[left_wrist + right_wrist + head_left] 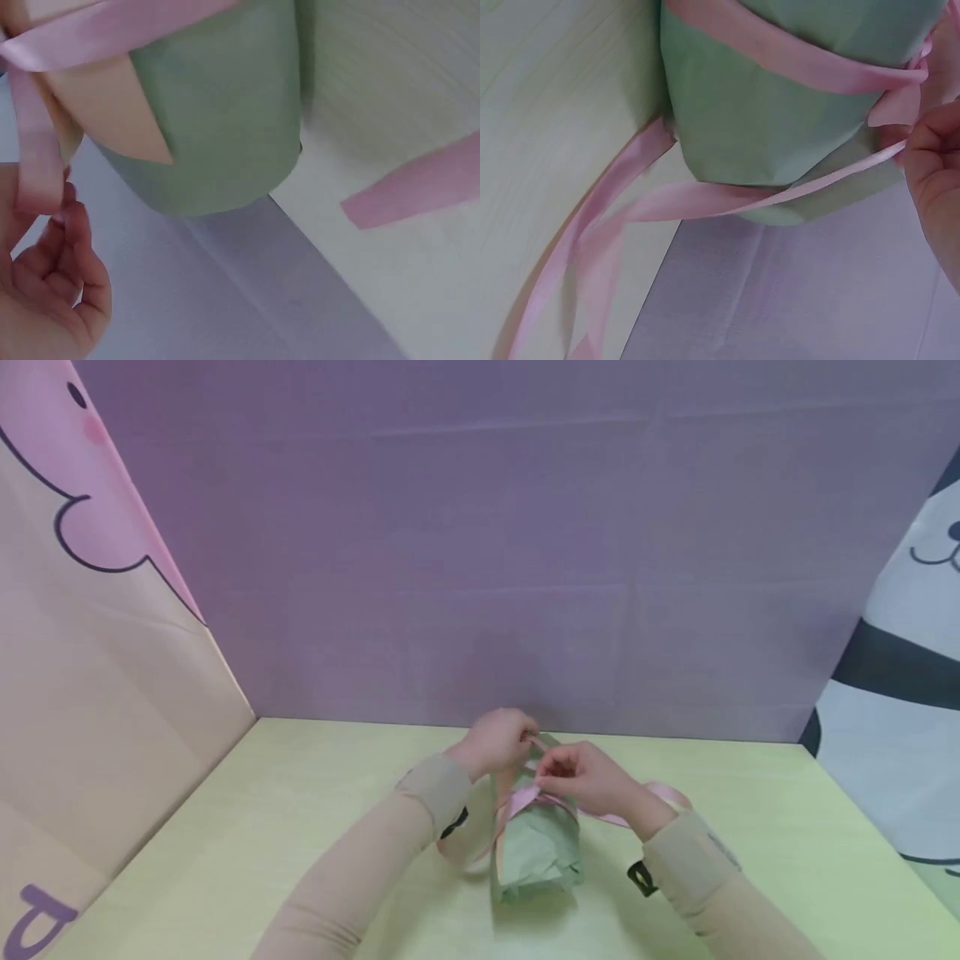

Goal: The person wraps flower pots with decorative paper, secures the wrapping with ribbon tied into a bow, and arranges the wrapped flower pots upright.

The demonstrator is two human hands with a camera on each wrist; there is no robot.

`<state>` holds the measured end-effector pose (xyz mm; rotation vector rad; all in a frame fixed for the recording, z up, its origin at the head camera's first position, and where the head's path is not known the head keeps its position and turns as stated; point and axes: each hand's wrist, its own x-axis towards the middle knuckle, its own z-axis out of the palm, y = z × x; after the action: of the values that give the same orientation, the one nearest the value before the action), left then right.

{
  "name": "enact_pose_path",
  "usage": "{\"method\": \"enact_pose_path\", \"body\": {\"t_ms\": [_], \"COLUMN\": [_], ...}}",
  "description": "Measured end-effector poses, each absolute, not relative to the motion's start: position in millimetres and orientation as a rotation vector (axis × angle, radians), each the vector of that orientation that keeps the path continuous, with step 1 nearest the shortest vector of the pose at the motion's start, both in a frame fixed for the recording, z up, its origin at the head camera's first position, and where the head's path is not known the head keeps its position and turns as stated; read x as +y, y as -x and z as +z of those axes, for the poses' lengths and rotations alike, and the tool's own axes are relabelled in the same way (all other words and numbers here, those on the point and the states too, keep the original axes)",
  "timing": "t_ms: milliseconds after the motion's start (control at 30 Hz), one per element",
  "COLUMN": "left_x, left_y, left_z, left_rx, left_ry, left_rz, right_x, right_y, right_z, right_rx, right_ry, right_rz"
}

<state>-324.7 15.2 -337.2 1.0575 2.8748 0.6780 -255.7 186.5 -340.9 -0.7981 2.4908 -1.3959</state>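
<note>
A bundle wrapped in pale green paper (538,847) lies on the table, its crumpled end toward me. Pink ribbon (522,799) is wound about its middle. My left hand (495,742) is at the bundle's far left side. In the left wrist view, that left hand (56,281) pinches a hanging pink ribbon end (39,176) beside a peach-coloured strip (112,112). My right hand (596,778) is over the right side of the bundle. Seen from the right wrist, the right hand (936,172) pinches a ribbon strand (840,176) stretched past the green paper (742,127).
Loose ribbon (667,793) trails on the table to the right, and another curve of ribbon (461,864) lies left of the bundle. The pale yellow-green table (315,827) meets a purple backdrop (487,568). Printed panels stand on both sides.
</note>
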Motion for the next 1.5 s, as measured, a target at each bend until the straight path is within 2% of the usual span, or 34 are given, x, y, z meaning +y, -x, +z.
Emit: {"method": "enact_pose_path", "body": {"t_ms": [200,433,567,967,1067,1233,1500], "left_x": [7.6,-9.2,-34.2,-107.0,-119.5,-130.5,-122.6], "left_y": [326.4,331.4,333.5,333.3,331.5,327.8,310.9], "left_z": [-332.7,-317.4,-305.0,-260.4,-251.3,-247.7,-246.0], "left_rx": [2.733,1.893,1.570,0.989,1.159,1.850,2.363], "left_ry": [-0.678,-0.096,0.033,0.169,0.128,-0.031,-0.349], "left_rz": [1.391,2.249,2.462,2.724,2.720,2.486,2.300], "right_x": [189.1,190.2,192.0,198.9,199.2,197.0,190.3], "right_y": [255.5,252.4,253.0,253.1,253.7,256.5,266.1], "right_z": [-341.9,-343.0,-344.1,-345.4,-345.3,-343.4,-339.5], "right_rx": [2.497,2.523,2.543,2.540,2.549,2.566,2.626], "right_ry": [0.791,0.754,0.771,0.748,0.741,0.731,0.659], "right_rz": [-1.385,-1.354,-1.333,-1.327,-1.318,-1.310,-1.339]}}
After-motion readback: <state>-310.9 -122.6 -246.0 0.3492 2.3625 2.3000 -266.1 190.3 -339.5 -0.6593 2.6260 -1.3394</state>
